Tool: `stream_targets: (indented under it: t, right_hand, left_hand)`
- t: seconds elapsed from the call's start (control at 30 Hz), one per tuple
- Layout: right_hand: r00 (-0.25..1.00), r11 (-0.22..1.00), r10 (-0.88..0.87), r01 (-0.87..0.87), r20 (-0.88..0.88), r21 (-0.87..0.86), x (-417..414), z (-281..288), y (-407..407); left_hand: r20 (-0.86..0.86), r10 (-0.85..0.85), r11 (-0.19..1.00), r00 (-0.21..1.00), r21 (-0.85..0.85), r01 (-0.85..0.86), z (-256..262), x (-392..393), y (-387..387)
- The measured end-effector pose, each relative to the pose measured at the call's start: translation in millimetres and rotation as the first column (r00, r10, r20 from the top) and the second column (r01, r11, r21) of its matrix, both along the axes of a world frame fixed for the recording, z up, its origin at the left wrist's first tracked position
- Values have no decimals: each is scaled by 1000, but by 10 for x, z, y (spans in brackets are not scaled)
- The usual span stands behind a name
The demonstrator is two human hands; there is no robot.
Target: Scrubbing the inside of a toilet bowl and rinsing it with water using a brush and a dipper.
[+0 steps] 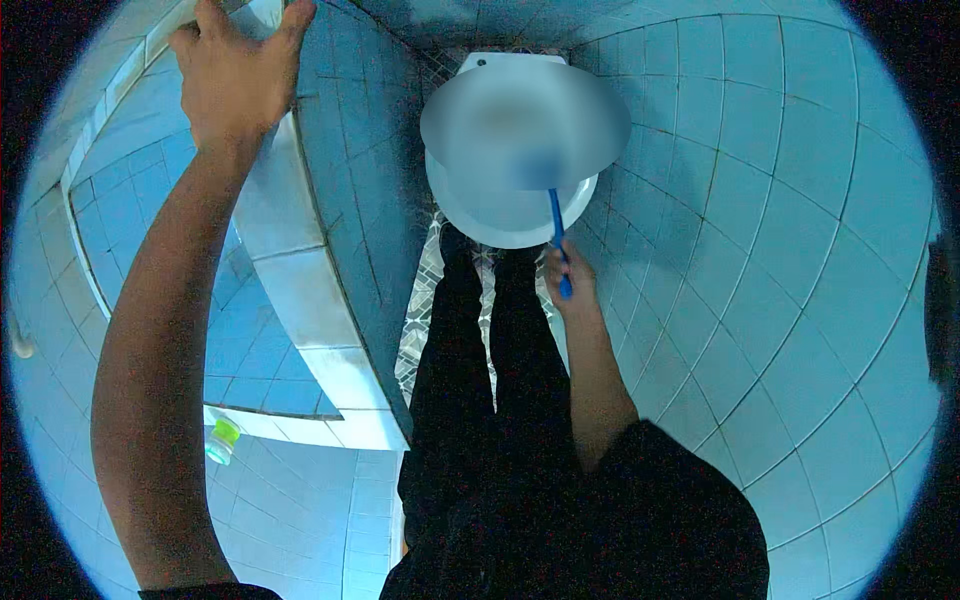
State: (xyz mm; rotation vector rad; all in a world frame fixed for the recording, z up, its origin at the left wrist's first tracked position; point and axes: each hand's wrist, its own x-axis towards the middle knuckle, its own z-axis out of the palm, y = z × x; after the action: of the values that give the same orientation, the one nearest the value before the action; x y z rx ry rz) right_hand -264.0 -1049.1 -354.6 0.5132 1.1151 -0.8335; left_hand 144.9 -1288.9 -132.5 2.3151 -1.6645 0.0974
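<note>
Low in front of me is a white toilet bowl (491,236), its upper part covered by a blurred patch. My right hand (574,277) grips the blue handle of a brush (556,214), whose head reaches over the bowl and is blurred. At the upper left, my left hand (238,82) is stretched out with its fingers spread over the top of a tiled ledge (281,210). Whether those fingertips press on something cannot be told, as the picture's top edge cuts them off.
A tiled basin (259,352) with blue inner walls lies to the left, bordered by the ledge. A small container with a green band (223,441) stands at its near rim. A tiled wall (750,247) rises close on the right. Patterned floor tiles (421,330) show around my legs.
</note>
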Motion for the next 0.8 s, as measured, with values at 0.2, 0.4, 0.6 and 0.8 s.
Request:
stream_targets:
  t: [0.2, 0.4, 0.6, 0.8]
  right_hand:
    - [989, 995, 59, -47, -137, 92, 258, -138, -591]
    - [997, 997, -71, 69, -41, -33, 57, -21, -936]
    - [976, 984, -99, 125, 194, -130, -567, 738, -246]
    - [954, 984, -57, 104, 294, -146, 41, -470, -1067]
  left_hand:
    - [-166, 75, 997, 983, 20, -72, 116, -240, 132]
    - [-180, 135, 990, 974, 50, -128, 258, -322, 67]
    - [-182, 146, 989, 972, 48, -139, 202, -261, 74]
    - [-171, 65, 996, 983, -40, -73, 168, -255, 105]
